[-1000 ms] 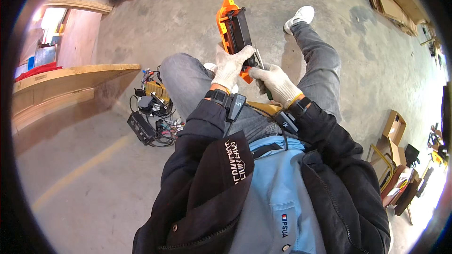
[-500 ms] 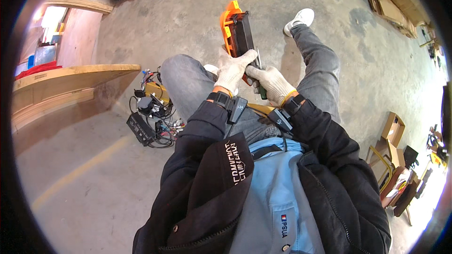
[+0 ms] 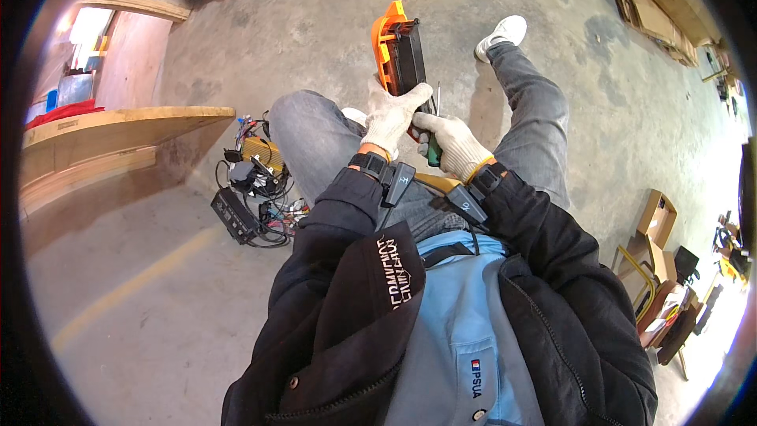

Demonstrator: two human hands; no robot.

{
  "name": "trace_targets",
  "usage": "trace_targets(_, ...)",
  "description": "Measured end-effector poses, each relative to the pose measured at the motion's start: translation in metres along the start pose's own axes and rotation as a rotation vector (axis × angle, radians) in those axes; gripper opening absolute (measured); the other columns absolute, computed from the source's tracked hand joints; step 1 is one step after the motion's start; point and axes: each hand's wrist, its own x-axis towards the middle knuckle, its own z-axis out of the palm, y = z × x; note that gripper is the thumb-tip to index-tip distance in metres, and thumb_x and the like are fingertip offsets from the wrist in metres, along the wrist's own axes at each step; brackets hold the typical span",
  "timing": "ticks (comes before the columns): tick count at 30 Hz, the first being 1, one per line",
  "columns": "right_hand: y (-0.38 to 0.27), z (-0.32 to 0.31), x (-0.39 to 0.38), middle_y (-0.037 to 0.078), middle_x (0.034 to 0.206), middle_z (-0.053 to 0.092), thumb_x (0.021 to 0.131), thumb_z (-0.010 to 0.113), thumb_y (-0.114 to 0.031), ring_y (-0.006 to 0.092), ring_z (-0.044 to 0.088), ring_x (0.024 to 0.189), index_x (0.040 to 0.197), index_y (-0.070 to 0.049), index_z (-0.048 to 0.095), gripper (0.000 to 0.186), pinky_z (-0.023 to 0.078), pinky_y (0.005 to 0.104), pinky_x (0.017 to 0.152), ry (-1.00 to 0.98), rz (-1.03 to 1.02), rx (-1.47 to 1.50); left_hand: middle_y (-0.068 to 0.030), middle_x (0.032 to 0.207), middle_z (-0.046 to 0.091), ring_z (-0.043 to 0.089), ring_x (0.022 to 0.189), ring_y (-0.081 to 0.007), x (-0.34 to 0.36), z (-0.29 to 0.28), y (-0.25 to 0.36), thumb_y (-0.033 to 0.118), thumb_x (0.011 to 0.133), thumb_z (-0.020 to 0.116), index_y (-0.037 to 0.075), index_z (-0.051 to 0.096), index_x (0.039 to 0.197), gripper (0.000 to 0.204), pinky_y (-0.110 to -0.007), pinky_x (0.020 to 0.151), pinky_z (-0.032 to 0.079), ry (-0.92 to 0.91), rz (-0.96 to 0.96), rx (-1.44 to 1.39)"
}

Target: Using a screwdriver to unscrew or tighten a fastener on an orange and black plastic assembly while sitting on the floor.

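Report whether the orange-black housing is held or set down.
Held: the gloved left hand grips the orange-black housing by its near end.

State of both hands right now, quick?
Left hand: closed, holding the orange-and-black device.
Right hand: closed around the green-handled tool.

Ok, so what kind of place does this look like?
Probably a workshop or small warehouse: there's a stained concrete floor, a pile of cables and electronics lying on it, and a wooden worktop on the left.
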Motion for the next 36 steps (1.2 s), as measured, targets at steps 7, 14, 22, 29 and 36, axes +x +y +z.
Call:
trace_targets(7, -0.005, 0.0, -0.007, 0.003, 0.079, 0.065, 0.099, 0.077, -0.028, 0.0134, 0.06, 0.063, 0.096, -0.001, 0.071, 0.027, 0.05, 0.0293, 0.056, -0.01, 0.005, -0.081, -0.0145, 0.115, 0.069, 0.072, 0.096, -0.0244, -0.011, -0.002, 0.014, 0.022, 0.077, 0.094, -0.002, 0.051, 0.133, 0.075, -0.037, 0.08, 0.063, -0.003, -0.08, 0.032)
trace_targets(14, -0.001, 0.0, 0.0, 0.003, 0.077, 0.065, 0.099, 0.078, -0.029, 0.0136, 0.059, 0.06, 0.095, -0.001, 0.071, 0.028, 0.048, 0.0284, 0.054, -0.005, 0.015, -0.014, -0.0135, 0.115, 0.069, 0.071, 0.096, -0.0235, -0.007, -0.002, 0.007, 0.022, 0.077, 0.093, -0.001, 0.05, 0.135, 0.075, -0.037, 0.08, 0.062, -0.024, -0.042, 0.006)
trace_targets(22, 0.001, -0.004, -0.003, 0.004, 0.083, 0.068, 0.1, 0.077, -0.042, 0.013, 0.06, 0.062, 0.105, 0.001, 0.075, 0.043, 0.048, 0.029, 0.055, -0.048, -0.009, -0.092, -0.0125, 0.115, 0.069, 0.072, 0.096, -0.0236, 0.007, -0.003, -0.008, 0.02, 0.078, 0.092, 0.0, 0.051, 0.136, 0.074, -0.037, 0.082, 0.062, -0.019, -0.033, 0.033)
trace_targets(29, -0.003, 0.0, -0.002, 0.004, 0.077, 0.066, 0.098, 0.076, -0.035, 0.0127, 0.061, 0.063, 0.099, 0.001, 0.076, 0.036, 0.048, 0.0297, 0.056, 0.01, -0.042, -0.2, -0.013, 0.113, 0.069, 0.072, 0.094, -0.0241, -0.001, -0.002, 0.0, 0.022, 0.077, 0.094, -0.002, 0.053, 0.133, 0.074, -0.037, 0.08, 0.063, 0.001, -0.037, 0.058)
trace_targets(36, -0.002, -0.001, -0.001, 0.003, 0.077, 0.065, 0.098, 0.076, -0.031, 0.0122, 0.059, 0.06, 0.093, -0.002, 0.073, 0.03, 0.048, 0.0281, 0.055, 0.029, -0.037, -0.138, -0.0133, 0.112, 0.07, 0.073, 0.091, -0.0223, 0.006, -0.001, -0.006, 0.022, 0.077, 0.094, -0.001, 0.055, 0.129, 0.069, -0.037, 0.08, 0.062, 0.044, 0.001, 0.093)
